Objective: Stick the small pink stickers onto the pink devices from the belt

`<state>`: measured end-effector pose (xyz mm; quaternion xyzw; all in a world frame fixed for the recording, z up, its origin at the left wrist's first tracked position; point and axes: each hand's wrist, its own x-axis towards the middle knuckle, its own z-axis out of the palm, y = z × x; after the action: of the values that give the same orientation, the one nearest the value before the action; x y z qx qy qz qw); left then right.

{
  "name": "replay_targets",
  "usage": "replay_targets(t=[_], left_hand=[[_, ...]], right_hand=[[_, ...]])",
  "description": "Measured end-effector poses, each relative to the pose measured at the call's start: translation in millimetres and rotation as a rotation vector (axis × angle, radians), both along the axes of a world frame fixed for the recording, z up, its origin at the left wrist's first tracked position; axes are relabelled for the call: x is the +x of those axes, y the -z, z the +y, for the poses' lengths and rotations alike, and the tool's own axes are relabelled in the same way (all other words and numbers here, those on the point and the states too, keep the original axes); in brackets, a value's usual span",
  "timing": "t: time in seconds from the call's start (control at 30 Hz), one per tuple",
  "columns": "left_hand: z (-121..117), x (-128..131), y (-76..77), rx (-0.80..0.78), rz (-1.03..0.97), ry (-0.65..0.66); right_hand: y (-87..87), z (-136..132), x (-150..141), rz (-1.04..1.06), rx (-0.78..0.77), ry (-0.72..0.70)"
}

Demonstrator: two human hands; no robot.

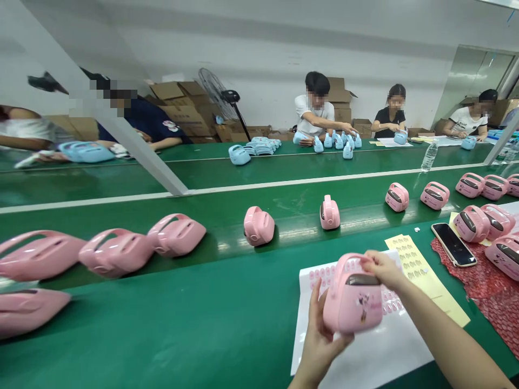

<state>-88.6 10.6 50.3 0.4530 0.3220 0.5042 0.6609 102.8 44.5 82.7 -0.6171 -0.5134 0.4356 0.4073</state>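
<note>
A pink plastic case with a carry handle [359, 305] is held up in both my hands, tilted a little. It has a dark window near its top and a printed cartoon figure on the front. My left hand [318, 335] grips its lower left side, fingers behind and thumb beneath. At the top right, my right hand [383, 269] is closed on the handle's end. Under the case lies a white sheet [306, 324] with rows of small pink stickers. Beside it is a yellow sticker sheet [433, 297], partly covered by my right forearm.
Pink cases [258, 226] stand along the green belt [219, 216], several more at left and right. A phone [453, 244] rests on red bubble wrap [492, 302]. A water bottle [428, 156] stands beyond. Across the line, people handle blue cases [239, 155]; a slanted post [133, 140] rises left.
</note>
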Motion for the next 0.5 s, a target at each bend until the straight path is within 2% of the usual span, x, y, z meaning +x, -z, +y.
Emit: replay_targets(t=[0.07,0.13,0.23,0.33,0.43,0.5], left_hand=[[5.8,6.1,14.5,-0.084,0.083,-0.062],[12.2,7.3,28.7,-0.094,0.168,-0.036],[20.9,1.8,41.9,-0.008,0.276,0.138],[25.0,-4.0,46.2,0.029,0.332,0.274],[21.6,-3.2,49.8,0.044,0.337,0.255],[17.1,-0.5,52.5,0.062,0.343,0.213]], right_hand=[[-6.0,22.6,12.4,-0.206,0.107,0.275],[-10.5,51.5,25.8,-0.324,0.158,0.408],[-9.6,97.5,44.3,-0.401,0.166,0.521],[-5.2,134.1,59.8,-0.435,0.148,0.618],[-4.3,153.1,67.1,-0.438,0.136,0.702],[-4.7,157.2,61.9,-0.433,0.155,0.752]])
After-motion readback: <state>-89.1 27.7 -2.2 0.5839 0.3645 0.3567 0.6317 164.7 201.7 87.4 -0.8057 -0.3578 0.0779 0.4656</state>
